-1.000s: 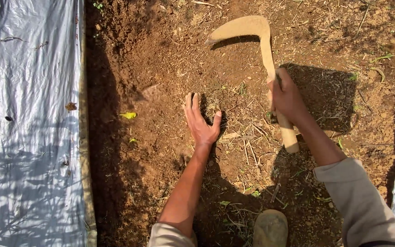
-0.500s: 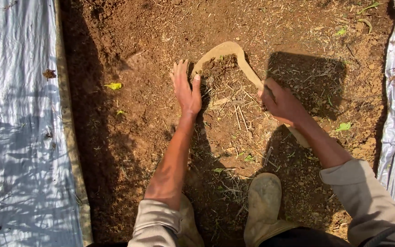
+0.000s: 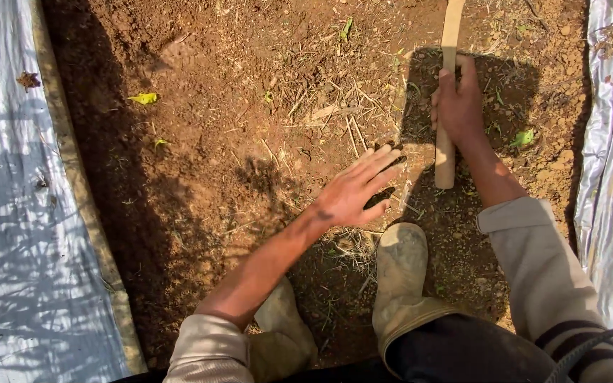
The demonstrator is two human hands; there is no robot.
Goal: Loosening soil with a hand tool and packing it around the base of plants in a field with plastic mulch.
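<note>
Wooden tool handle (image 3: 447, 106) stands over bare soil (image 3: 250, 163), right hand (image 3: 457, 106) clenched around it. Left hand (image 3: 355, 190) spread flat, sweeping loose straw (image 3: 335, 113); clearing appears underway, steady hold needed.

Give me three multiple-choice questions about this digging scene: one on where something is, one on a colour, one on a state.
1. Where does the silver plastic sheeting lie?
A. On both sides of the soil strip
B. Only at the left
C. Under the boots

2. What colour is the small leaf at upper left on the soil?
A. Red
B. Yellow-green
C. Blue

3. What is the right hand doing?
A. Resting open on the soil
B. Gripping the wooden handle
C. Holding a boot

Answers: 1 A, sheeting runs along both the left and right edges. 2 B, the leaf looks yellow-green against brown soil. 3 B, the fingers wrap the handle, while the left hand is spread open.
</note>
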